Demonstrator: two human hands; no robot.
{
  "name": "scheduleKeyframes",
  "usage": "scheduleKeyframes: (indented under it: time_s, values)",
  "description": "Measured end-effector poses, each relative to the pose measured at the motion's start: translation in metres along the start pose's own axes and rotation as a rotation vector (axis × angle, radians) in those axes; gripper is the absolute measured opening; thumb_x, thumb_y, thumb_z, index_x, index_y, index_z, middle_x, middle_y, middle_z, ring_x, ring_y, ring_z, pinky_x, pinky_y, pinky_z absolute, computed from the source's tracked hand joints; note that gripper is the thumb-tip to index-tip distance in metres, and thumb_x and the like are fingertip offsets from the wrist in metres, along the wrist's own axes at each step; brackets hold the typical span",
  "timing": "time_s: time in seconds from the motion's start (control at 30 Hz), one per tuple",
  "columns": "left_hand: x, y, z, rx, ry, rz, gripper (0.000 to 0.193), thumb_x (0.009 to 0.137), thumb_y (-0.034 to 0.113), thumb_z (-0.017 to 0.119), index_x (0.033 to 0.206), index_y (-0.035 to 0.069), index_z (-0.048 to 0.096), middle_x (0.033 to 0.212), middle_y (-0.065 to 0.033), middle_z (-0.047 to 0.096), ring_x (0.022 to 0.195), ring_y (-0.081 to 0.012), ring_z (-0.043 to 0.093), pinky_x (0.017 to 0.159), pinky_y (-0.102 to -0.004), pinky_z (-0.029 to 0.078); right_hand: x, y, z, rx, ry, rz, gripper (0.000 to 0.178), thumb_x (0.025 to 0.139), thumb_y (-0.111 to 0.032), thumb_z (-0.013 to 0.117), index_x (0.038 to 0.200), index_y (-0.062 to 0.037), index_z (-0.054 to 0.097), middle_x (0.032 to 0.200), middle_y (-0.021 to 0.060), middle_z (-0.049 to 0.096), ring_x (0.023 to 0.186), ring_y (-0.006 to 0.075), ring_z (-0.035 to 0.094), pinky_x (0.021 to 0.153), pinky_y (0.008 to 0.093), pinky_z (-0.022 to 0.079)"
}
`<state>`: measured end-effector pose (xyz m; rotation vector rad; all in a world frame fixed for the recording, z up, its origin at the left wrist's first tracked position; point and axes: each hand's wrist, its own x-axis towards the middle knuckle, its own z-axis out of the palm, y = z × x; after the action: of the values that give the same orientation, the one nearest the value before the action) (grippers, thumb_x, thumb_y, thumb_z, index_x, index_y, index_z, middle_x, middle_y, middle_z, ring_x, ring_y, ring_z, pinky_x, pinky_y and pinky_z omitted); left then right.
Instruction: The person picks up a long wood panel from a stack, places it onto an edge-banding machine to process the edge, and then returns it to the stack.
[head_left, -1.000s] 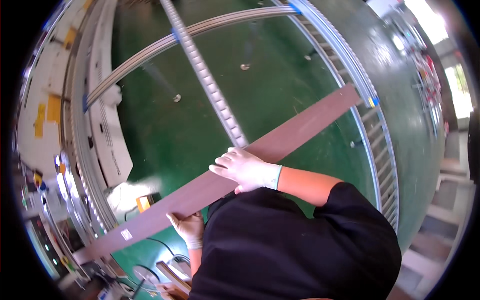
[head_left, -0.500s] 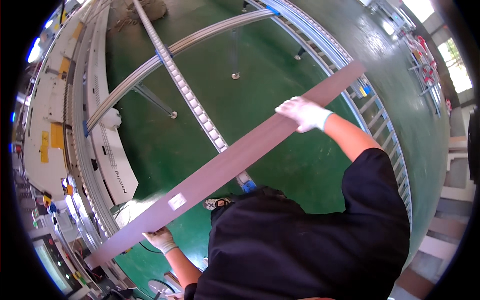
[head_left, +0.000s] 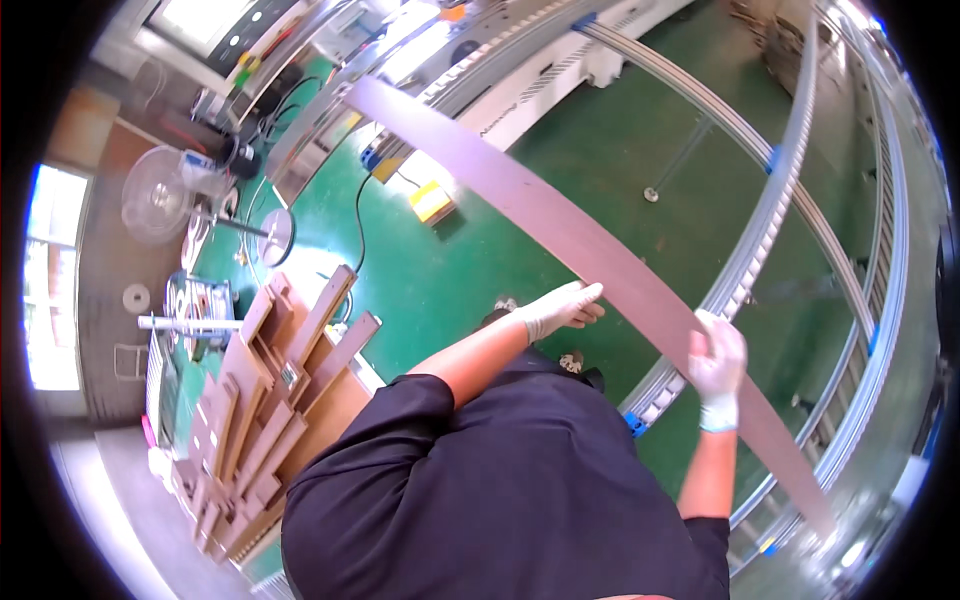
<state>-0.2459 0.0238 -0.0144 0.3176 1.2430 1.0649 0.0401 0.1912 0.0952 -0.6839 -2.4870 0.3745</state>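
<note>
A long, narrow brownish-pink board [head_left: 560,225] slants from the upper left to the lower right, lying across the roller rails. My right hand [head_left: 718,362], in a white glove, is closed on the board right of its middle, fingers near its far edge and thumb over its face. My left hand [head_left: 565,308], gloved too, is beside the near edge, fingertips close to the board and loosely bent, with no grip around it visible. A roller rail [head_left: 745,270] passes beneath the board near my right hand.
Stacked board offcuts [head_left: 265,410] lie at the left, near a standing fan [head_left: 160,195]. A yellow box [head_left: 432,203] is on the green floor. A white machine [head_left: 540,90] stands at the back; curved conveyor rails [head_left: 885,280] run along the right.
My view has swung left, bringing the fan and offcuts into sight. My left hand has moved from near the board's left end toward its middle. The white label on the board no longer shows.
</note>
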Motion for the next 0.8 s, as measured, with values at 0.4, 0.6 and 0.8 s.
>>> scheduleKeyframes:
  time_s: [0.4,0.6,0.8]
  values:
    - [-0.065,0.075,-0.307,0.110,0.954,0.525,0.035,0.107,0.036,0.059,0.119,0.004,0.068,0.112,-0.0091,0.070,0.104,-0.0167,0.065,0.095,-0.0312,0.051,0.206,-0.043,0.202,0.106,-0.586,0.245,0.053,0.098,-0.045,0.066,0.132,-0.0043,0.066,0.127,0.0207,0.069,0.122,0.0386,0.063,0.105,0.0441,0.049]
    - [-0.069,0.162,-0.449,0.846,1.486,0.667,0.033,0.103,0.026,0.058,0.121,0.000,0.068,0.120,-0.0221,0.071,0.114,-0.0386,0.066,0.102,-0.0441,0.050,0.235,-0.032,0.233,0.039,-0.637,0.256,0.055,0.100,-0.052,0.062,0.091,0.0009,0.072,0.094,0.0262,0.071,0.091,0.0473,0.065,0.082,0.0501,0.053]
    - [0.022,0.254,-0.504,0.196,1.083,0.353,0.048,0.108,0.037,0.042,0.121,-0.005,0.061,0.113,-0.0321,0.067,0.108,-0.0480,0.063,0.094,-0.0521,0.050,0.252,-0.041,0.242,-0.054,-0.679,0.357,0.054,0.101,-0.049,0.061,0.079,0.0006,0.063,0.081,0.0270,0.063,0.079,0.0498,0.062,0.069,0.0520,0.049]
